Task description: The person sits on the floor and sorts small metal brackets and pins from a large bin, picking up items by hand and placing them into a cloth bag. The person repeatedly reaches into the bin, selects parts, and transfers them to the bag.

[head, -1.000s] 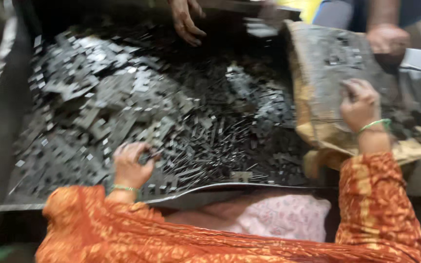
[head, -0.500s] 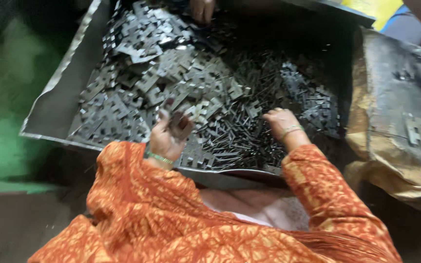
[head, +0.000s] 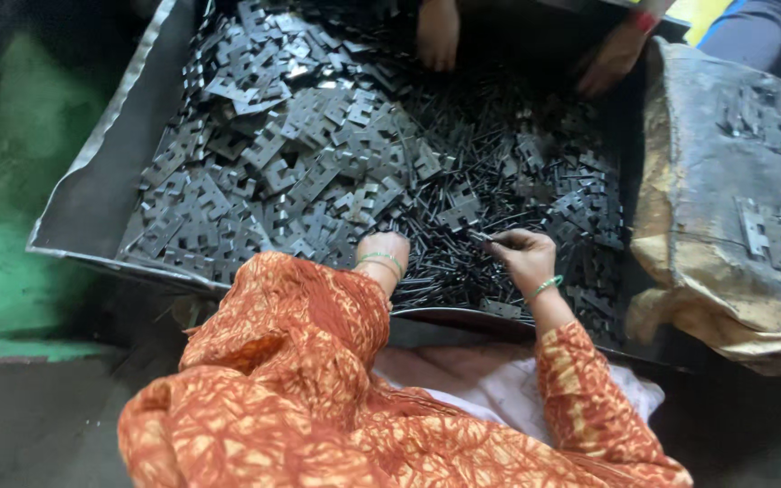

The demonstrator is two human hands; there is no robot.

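The right hand [head: 522, 258] has shifted right, fingers now pinching a thin dark metal strip [head: 479, 237]; the left hand [head: 383, 253] is curled, fingers buried among flat dark notched metal plates [head: 300, 172] heaped in the large grey metal tray [head: 92, 190]; another person's hands [head: 437, 32] work the far side.

The left hand [head: 383, 253] is bent under at the wrist, fingers buried among the metal pieces [head: 318, 172]. What the right hand [head: 522, 258] pinches is too small to tell. Two other hands [head: 437, 32] are cut off by the top edge
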